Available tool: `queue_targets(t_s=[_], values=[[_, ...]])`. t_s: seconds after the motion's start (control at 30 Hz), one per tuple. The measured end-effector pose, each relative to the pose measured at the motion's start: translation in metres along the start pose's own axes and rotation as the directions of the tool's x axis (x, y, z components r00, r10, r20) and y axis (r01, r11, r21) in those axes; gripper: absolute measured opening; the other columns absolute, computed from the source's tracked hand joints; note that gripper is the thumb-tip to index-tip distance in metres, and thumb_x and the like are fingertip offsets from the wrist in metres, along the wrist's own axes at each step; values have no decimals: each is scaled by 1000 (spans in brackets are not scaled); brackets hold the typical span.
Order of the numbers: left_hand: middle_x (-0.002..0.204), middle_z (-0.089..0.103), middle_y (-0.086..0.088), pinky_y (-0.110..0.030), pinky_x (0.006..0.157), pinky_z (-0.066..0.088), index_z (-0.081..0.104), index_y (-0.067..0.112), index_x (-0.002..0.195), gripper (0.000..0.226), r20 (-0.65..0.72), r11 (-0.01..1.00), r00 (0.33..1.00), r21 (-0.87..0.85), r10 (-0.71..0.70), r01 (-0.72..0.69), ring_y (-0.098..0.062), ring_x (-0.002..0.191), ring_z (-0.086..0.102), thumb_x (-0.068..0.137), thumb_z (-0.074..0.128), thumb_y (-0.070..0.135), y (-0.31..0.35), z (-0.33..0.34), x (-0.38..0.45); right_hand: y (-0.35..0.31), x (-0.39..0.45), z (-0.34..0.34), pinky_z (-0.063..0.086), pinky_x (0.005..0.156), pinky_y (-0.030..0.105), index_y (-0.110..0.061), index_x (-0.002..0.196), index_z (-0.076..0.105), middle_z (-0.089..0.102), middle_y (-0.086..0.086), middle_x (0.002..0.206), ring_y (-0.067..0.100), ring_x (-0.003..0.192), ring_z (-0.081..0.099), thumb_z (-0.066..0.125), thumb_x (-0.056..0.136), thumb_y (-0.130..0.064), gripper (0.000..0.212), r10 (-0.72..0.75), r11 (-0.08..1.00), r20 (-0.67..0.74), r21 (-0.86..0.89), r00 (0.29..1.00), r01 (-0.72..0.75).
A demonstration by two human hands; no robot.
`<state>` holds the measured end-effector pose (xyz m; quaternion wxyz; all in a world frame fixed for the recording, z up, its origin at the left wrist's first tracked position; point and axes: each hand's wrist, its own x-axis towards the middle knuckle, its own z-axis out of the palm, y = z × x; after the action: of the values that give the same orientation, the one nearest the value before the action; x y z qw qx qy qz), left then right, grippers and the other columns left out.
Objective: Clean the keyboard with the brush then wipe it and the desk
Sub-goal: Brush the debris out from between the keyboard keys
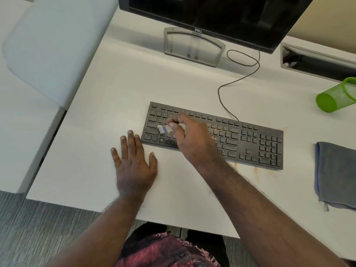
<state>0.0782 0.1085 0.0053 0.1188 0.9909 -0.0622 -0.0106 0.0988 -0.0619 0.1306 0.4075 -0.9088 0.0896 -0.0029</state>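
A black keyboard lies on the white desk, with brownish dust on its middle keys. My right hand is over the keyboard's left half, shut on a small pale brush whose bristles touch the left keys. My left hand rests flat on the desk, fingers spread, just left of the keyboard's near corner. A folded grey cloth lies at the right edge of the desk.
A black monitor on a grey stand is behind the keyboard, whose cable loops across the desk. A green mesh cup lies tipped at right. Orange stains mark the desk by the keyboard's front. A white partition stands at left.
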Motion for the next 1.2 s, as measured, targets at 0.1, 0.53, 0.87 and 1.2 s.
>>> queue_targets(t_s=[0.1, 0.53, 0.87, 1.2], values=[[170, 16, -13, -61, 125, 10, 28, 1, 158, 76, 1, 1000, 1000, 0, 0, 0, -32, 157, 13, 97, 31, 45, 0, 0, 1, 1, -3, 5, 35, 45, 10, -25, 105, 67, 70, -10, 89, -8, 53, 52, 55, 99, -25, 14, -3, 999, 65, -42, 998, 6], [169, 18, -14, -61, 124, 11, 30, 0, 157, 75, -13, 1000, 1000, 2, 3, -3, -33, 156, 15, 96, 33, 44, -1, 2, 1, -1, -5, 7, 53, 56, 27, -30, 103, 68, 72, -10, 95, -1, 59, 56, 57, 97, -27, 12, -12, 998, 135, -56, 991, 19], [169, 18, -13, -61, 124, 12, 31, 1, 157, 75, -5, 1000, 1000, -1, -5, 5, -33, 156, 15, 97, 32, 45, 0, 2, 1, 2, -1, -5, 34, 43, 8, -19, 107, 67, 69, -9, 89, -13, 53, 50, 53, 100, -23, 16, 44, 998, -2, -44, 999, -44], [170, 15, -13, -61, 124, 10, 28, 1, 158, 75, 10, 1000, 1000, 2, -6, 6, -32, 157, 13, 97, 31, 45, 0, 2, 1, -1, 2, -2, 30, 38, 12, -22, 107, 65, 63, -11, 77, -6, 45, 47, 50, 101, -26, 17, 84, 996, -73, -38, 994, -87]])
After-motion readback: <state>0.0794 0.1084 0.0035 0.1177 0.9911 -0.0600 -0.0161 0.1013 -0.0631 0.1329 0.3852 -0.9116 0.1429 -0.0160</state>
